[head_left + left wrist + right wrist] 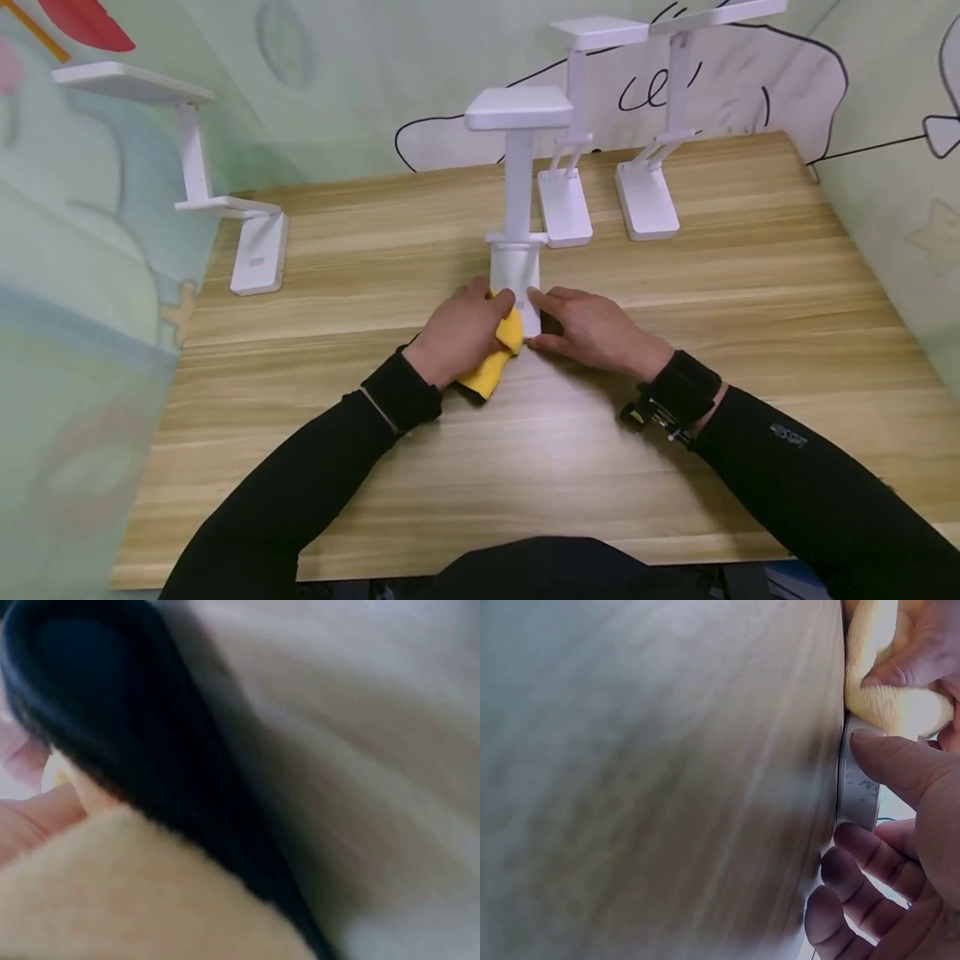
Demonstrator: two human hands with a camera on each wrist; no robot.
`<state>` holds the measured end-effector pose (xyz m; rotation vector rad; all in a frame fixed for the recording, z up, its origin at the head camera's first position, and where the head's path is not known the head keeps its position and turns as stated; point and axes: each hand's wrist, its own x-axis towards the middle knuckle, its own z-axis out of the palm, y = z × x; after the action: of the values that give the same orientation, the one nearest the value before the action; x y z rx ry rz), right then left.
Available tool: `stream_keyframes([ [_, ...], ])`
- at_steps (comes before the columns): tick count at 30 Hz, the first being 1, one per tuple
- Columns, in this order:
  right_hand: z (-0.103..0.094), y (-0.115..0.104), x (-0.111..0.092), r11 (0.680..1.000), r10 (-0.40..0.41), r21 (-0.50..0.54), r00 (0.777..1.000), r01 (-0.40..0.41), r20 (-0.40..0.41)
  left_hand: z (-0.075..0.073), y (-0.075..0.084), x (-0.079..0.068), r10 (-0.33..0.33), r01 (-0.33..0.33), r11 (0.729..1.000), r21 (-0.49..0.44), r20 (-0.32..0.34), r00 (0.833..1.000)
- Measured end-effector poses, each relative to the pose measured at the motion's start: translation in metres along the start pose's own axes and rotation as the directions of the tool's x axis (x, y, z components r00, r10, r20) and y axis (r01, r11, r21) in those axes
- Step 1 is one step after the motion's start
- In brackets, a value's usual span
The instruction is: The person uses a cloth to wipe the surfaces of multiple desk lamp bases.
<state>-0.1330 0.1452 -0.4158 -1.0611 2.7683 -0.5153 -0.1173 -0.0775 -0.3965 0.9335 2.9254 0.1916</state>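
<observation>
A white desk lamp [517, 179] stands upright on the table in front of me, its flat head at the top and its base between my hands. My left hand [459, 329] grips a yellow cloth [489, 377] with a dark edge, against the left side of the base. My right hand [596, 331] holds the right front corner of the base. In the right wrist view, the thumb presses the base's front edge [859, 787] and curled fingers lie along its side. Cloth and its dark edge [180, 757] fill much of the left wrist view.
Two more white desk lamps [564, 208] [647, 200] stand behind to the right, near the wall. Another lamp [258, 254] stands at the left edge of the wooden table [360, 275]. Printed walls [337, 83] border the back and sides.
</observation>
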Motion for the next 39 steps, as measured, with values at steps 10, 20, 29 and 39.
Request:
stream_keyframes([
  [10,-0.001,-0.001,0.0,1.0,0.003,-0.014,1.0,-0.003,0.0,-0.005,-0.015,-0.004,0.043,-0.039,0.993,-0.111,0.031,0.999],
  [20,-0.002,-0.001,0.0,1.0,0.016,-0.013,1.0,-0.016,0.019,0.004,-0.026,0.0,-0.268,0.243,0.939,-0.245,-0.078,0.96],
  [29,0.0,-0.003,0.001,1.0,0.004,-0.006,1.0,-0.004,0.003,-0.006,-0.028,0.023,-0.313,0.286,0.862,-0.419,0.006,0.95],
  [39,0.0,-0.002,0.0,1.0,0.018,-0.005,1.0,-0.018,0.014,-0.009,-0.014,-0.002,-0.035,0.047,0.988,-0.148,0.084,0.996],
])
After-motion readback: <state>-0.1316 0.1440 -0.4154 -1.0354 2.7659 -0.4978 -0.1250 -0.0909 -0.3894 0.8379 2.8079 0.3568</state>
